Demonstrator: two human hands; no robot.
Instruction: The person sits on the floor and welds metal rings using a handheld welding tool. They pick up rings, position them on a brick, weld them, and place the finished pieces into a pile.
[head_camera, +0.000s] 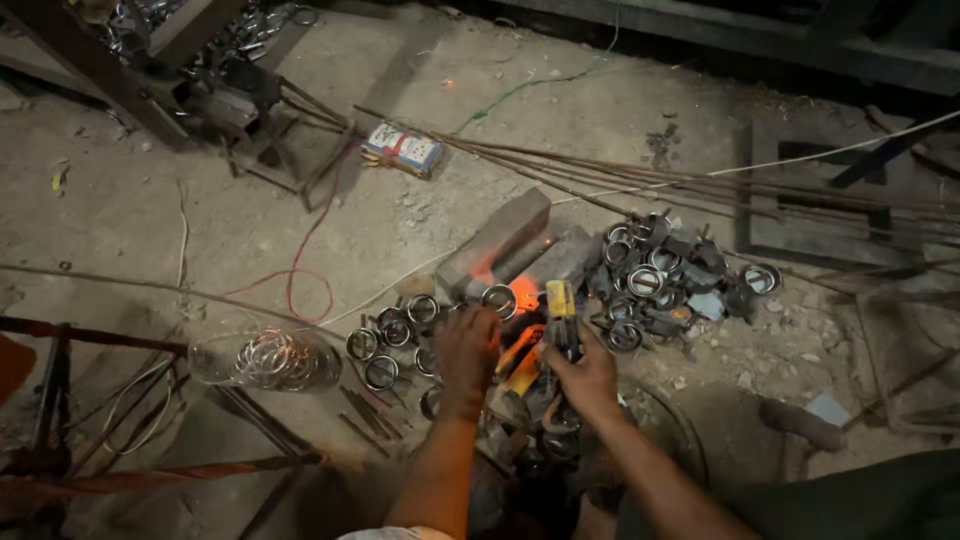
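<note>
My right hand (583, 376) grips a welding electrode holder (561, 308) with a yellow and black body, its tip pointing at a glowing orange spot (524, 293) on the ground. My left hand (466, 352) rests palm down, fingers bent, over small metal rings (499, 300) beside the glow; whether it grips one is hidden. More short metal rings (395, 328) lie in a loose row to the left. A heap of finished ring pieces (650, 280) lies to the right.
Two grey bricks (497, 240) lie behind the glow. Long thin steel rods (700, 180) cross the dirt floor. A bundle of wire hoops (275, 360) sits at the left, a small printed box (403, 150) farther back, a red wire (300, 275) loops nearby.
</note>
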